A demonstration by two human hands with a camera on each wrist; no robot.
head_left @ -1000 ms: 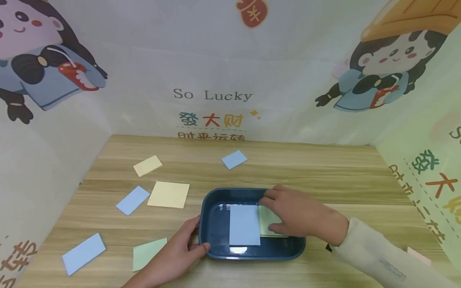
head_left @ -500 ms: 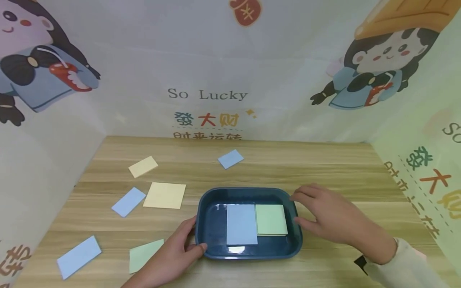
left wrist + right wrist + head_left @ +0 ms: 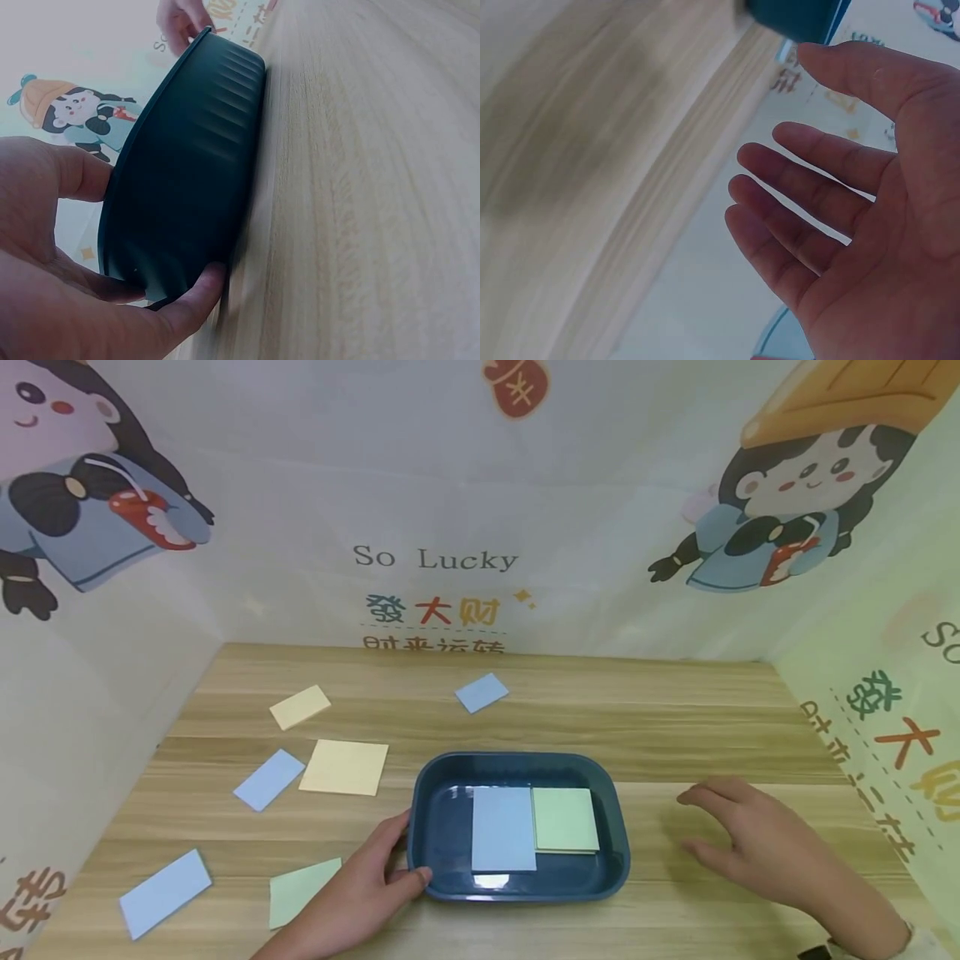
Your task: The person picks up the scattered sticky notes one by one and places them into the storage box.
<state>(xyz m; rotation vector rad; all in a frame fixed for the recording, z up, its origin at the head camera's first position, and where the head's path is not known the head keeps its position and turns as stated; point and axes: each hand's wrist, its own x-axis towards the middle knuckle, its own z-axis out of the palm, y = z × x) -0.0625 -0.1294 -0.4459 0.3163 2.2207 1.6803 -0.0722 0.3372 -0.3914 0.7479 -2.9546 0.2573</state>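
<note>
Head view shows two paper notes, blue (image 3: 503, 827) and green (image 3: 566, 818), already in the tray (image 3: 615, 868) gripped by the left hand (image 3: 367, 893), six notes lying on the table (image 3: 675, 718), right hand (image 3: 757, 847) open, empty.

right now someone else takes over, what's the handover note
Left hand grips the near-left corner of the tray. Right hand is open and holds nothing, over the table right of the tray.
Done: a blue note and a green note lie side by side in the tray.
Left on the table: three blue notes, two yellow notes and one green note by the left hand.
</note>
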